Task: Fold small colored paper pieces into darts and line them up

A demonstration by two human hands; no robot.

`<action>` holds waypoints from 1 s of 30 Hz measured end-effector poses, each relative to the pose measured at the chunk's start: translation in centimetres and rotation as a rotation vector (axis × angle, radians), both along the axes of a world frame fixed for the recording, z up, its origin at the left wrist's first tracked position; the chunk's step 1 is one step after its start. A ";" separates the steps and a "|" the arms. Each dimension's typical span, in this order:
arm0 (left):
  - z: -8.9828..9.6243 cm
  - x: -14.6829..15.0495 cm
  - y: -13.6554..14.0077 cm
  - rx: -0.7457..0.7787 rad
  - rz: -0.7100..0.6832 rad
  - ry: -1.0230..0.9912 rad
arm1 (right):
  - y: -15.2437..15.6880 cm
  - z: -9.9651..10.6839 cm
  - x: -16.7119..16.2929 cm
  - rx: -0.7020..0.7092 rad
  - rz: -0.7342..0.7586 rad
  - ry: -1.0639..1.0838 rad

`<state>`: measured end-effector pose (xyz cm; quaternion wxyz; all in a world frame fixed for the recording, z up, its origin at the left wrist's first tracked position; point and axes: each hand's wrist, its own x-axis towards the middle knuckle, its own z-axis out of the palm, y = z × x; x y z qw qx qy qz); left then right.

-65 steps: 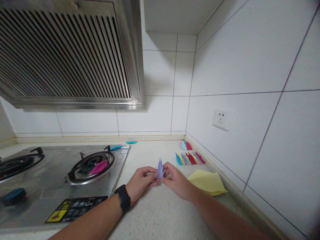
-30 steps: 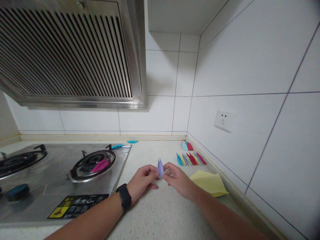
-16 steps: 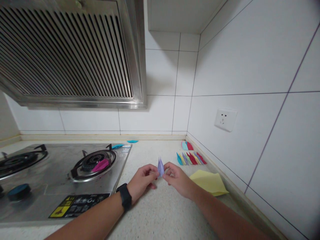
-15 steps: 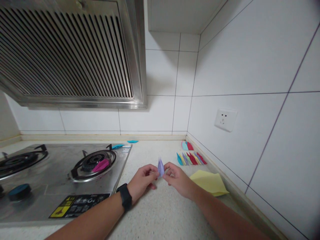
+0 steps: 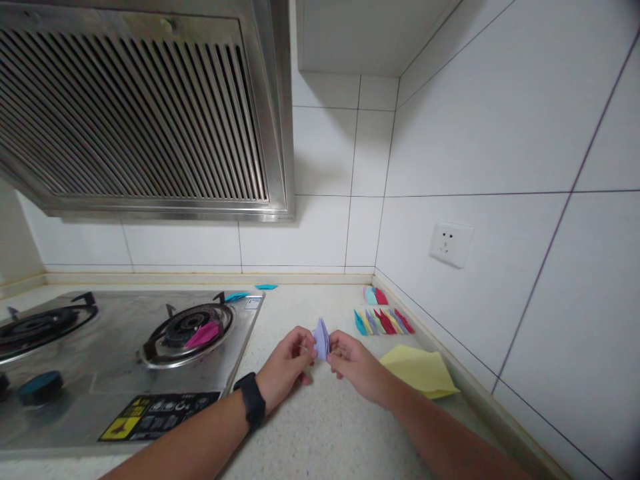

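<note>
A small piece of folded purple paper [image 5: 321,339] stands upright between my two hands, its pointed end up, just above the counter [image 5: 310,427]. My left hand [image 5: 289,357] pinches its left side with thumb and fingers; a black watch is on that wrist. On the right side, my right hand [image 5: 353,360] grips the paper's lower edge between thumb and fingertips. Beyond my right hand lies a row of folded paper pieces [image 5: 384,322] in several colours, with a smaller group [image 5: 376,296] behind it. Yellow paper sheets [image 5: 420,370] lie beside my right forearm.
At left is a steel gas stove [image 5: 115,373] with pan supports; a magenta folded paper [image 5: 203,335] rests on its right burner. Blue folded papers [image 5: 266,287] lie near the back wall. A range hood [image 5: 280,167] hangs above, and a socket [image 5: 451,245] is on the right wall.
The purple paper has turned slightly between my fingers, showing more of its layered side and a wider face. Both hands stay nearly in place; the view has tilted up a little.
</note>
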<state>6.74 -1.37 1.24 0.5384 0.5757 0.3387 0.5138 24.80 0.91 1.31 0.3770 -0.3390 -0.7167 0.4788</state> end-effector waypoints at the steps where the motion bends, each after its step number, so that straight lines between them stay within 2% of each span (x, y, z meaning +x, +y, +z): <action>1: 0.0 0.0 0.1 0.002 0.003 -0.010 | 0.0 0.0 0.0 -0.007 0.005 0.008; 8: -0.6 -0.1 0.5 -0.028 0.007 0.023 | 0.3 -0.4 0.0 -0.031 0.027 0.051; 16: -0.3 -0.2 0.3 -0.015 -0.049 0.077 | 0.2 -0.1 0.0 -0.022 0.032 0.052; 24: -0.6 -0.2 0.6 -0.042 -0.020 0.086 | 0.6 -0.2 0.3 -0.040 -0.055 0.056; 30: -0.9 0.0 0.5 -0.025 -0.054 0.113 | 0.5 0.0 0.2 -0.002 -0.018 0.026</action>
